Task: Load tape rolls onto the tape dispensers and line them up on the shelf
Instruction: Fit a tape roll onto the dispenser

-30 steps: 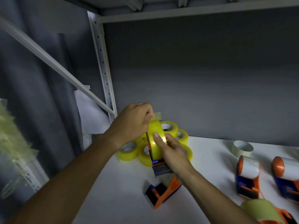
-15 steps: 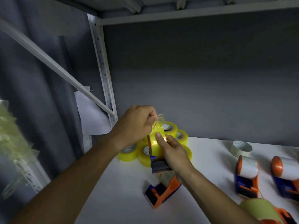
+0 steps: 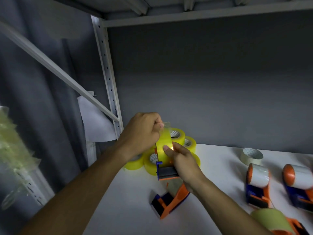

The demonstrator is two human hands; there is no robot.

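The left hand [image 3: 141,131] is raised above the white shelf [image 3: 128,197], its fingers curled and pinching the loose end of a clear strip of tape [image 3: 166,125] between thumb and fingertips. The strip leads down to a yellow tape roll [image 3: 163,150] seated on a blue and orange tape dispenser [image 3: 166,173]. The right hand [image 3: 183,160] grips this dispenser from the right side, fingers wrapped around its body and the thumb pressed on the face of the roll. Both are held in the air, just in front of a cluster of yellow tape rolls [image 3: 177,136] piled at the back left corner of the shelf.

Below the hands, an unloaded dispenser [image 3: 170,201] lies on its side on the shelf. To the right, a single pale roll [image 3: 251,156] lies flat near the back wall. In front of it stand two loaded dispensers side by side: one [image 3: 257,185] with a whitish roll, and another [image 3: 298,185] near the right edge. At the bottom right corner, part of a further dispenser with a greenish roll [image 3: 271,221] shows. A grey metal upright [image 3: 108,85] of the shelf frame rises at the left.
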